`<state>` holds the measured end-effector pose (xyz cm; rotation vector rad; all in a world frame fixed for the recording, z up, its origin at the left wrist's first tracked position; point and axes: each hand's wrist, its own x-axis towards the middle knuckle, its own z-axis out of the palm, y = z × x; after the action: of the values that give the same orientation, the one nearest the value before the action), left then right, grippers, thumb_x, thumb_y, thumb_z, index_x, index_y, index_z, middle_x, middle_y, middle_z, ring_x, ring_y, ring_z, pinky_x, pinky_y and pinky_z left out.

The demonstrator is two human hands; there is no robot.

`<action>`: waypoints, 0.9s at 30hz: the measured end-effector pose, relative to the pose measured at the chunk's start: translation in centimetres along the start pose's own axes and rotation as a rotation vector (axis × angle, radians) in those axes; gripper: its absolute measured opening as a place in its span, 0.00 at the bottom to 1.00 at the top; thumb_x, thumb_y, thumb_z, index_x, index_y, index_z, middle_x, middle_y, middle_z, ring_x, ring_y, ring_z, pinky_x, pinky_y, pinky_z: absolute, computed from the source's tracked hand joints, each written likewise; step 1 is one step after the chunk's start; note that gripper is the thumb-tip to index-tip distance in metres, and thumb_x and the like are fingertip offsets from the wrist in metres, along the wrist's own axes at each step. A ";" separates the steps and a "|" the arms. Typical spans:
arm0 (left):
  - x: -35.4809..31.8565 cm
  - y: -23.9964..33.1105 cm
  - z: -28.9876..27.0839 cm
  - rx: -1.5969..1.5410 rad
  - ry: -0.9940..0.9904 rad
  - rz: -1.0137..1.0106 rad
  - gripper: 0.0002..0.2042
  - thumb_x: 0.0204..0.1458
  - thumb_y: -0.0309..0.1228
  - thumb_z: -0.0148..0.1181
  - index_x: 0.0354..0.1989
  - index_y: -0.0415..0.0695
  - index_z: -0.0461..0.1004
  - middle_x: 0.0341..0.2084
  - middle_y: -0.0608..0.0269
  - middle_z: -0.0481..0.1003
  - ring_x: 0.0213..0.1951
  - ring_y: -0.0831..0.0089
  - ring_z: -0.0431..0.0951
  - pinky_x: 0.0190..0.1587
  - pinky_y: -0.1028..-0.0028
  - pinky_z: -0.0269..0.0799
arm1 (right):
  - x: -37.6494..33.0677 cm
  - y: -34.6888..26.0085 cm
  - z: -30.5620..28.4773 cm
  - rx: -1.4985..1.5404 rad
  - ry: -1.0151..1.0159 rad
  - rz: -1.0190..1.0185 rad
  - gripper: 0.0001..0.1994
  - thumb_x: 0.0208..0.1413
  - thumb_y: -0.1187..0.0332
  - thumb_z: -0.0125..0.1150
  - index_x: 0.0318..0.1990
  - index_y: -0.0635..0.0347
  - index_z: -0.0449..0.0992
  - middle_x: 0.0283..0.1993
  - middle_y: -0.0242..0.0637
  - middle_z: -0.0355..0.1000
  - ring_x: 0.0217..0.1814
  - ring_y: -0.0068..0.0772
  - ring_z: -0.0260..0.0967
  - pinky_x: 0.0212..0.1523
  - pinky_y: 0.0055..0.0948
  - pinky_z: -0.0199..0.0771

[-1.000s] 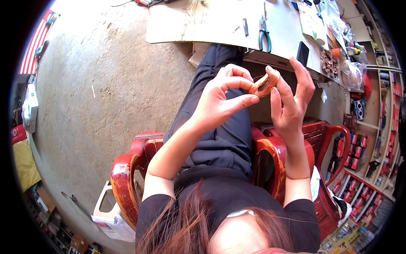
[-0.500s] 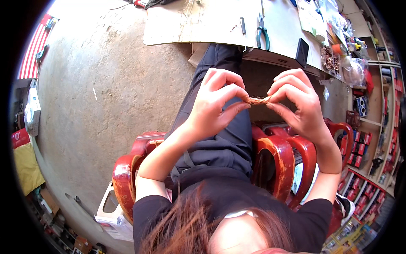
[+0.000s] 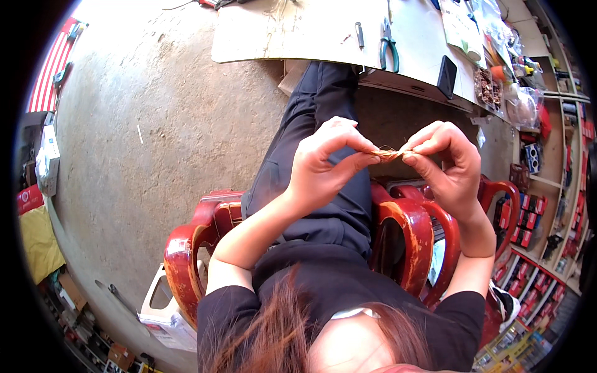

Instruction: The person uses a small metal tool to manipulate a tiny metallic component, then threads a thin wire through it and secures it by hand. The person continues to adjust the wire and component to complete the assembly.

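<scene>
A short twisted bundle of copper wire (image 3: 390, 155) is stretched between my hands, above my lap, with a few fine strands sticking up from it. My left hand (image 3: 326, 163) pinches its left end between thumb and forefinger. At the other end, my right hand (image 3: 449, 163) grips it the same way. The fingertips cover both ends of the bundle. On the table beyond my hands lie pliers (image 3: 389, 51) with dark teal handles and a small dark-handled tool (image 3: 359, 36).
The white table (image 3: 280, 37) spans the far side, with a black phone (image 3: 446, 77) near its edge. Plastic bags, one holding copper-coloured pieces (image 3: 487, 87), crowd its right end. Red wooden chair arms (image 3: 183, 264) flank me. Stocked shelves (image 3: 547, 180) stand at right.
Both hands have shifted slightly to the right with the copper wire between them. The fingers of each hand have curled closer around their pinch, and the right fingers sit lower.
</scene>
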<state>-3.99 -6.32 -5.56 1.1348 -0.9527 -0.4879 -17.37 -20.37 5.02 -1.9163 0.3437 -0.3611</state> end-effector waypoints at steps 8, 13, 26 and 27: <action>0.0 0.7 0.8 0.476 0.126 0.380 0.05 0.41 0.24 0.67 0.27 0.45 0.77 0.25 0.69 0.77 0.31 0.71 0.75 0.50 0.63 0.70 | 0.3 -0.6 -1.1 0.321 -0.073 0.444 0.07 0.54 0.80 0.62 0.32 0.63 0.68 0.33 0.34 0.73 0.31 0.16 0.69 0.32 0.17 0.71; -1.3 -0.5 1.7 0.055 0.092 -0.078 0.19 0.44 0.22 0.67 0.47 0.43 0.74 0.30 0.65 0.80 0.39 0.67 0.78 0.53 0.65 0.67 | 0.4 -0.5 -0.3 0.067 -0.020 0.386 0.08 0.55 0.77 0.63 0.42 0.64 0.74 0.31 0.28 0.72 0.34 0.12 0.68 0.36 0.14 0.69; 0.6 -1.1 1.1 0.626 -0.028 0.403 0.10 0.42 0.24 0.63 0.36 0.43 0.79 0.25 0.68 0.73 0.34 0.69 0.73 0.52 0.62 0.69 | 1.9 -1.0 -1.1 -0.066 -0.123 0.381 0.04 0.54 0.77 0.64 0.36 0.68 0.77 0.30 0.31 0.75 0.32 0.14 0.70 0.34 0.16 0.71; 0.6 -1.2 1.2 0.669 -0.029 0.431 0.10 0.42 0.24 0.63 0.36 0.44 0.80 0.25 0.69 0.73 0.34 0.70 0.73 0.52 0.62 0.69 | 2.3 -0.5 -1.5 -0.036 -0.150 0.419 0.04 0.54 0.77 0.64 0.36 0.68 0.77 0.30 0.31 0.75 0.32 0.15 0.70 0.34 0.16 0.72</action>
<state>-4.52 -7.87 -6.32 1.4569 -1.3977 0.1891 -15.87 -22.37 6.23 -1.8360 0.6388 0.0655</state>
